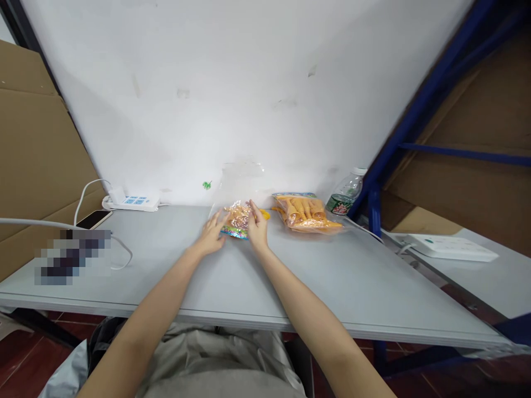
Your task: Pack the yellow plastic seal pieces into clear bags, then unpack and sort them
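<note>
A clear plastic bag with shiny orange contents and a colourful printed strip along its near edge lies on the grey table, by the wall. Its transparent far end rises against the wall. At the bag's left edge is my left hand, fingers spread and touching the plastic. My right hand grips the right edge, thumb side up; its other fingers are partly hidden. A small yellow piece shows just beyond that hand. To the right lies another clear bag, filled with orange cone-shaped pieces.
A plastic bottle leans at the back right, near a blue metal frame. On the left are a white power strip, a phone, white cables and a blurred-out patch. A cardboard sheet stands at the left edge.
</note>
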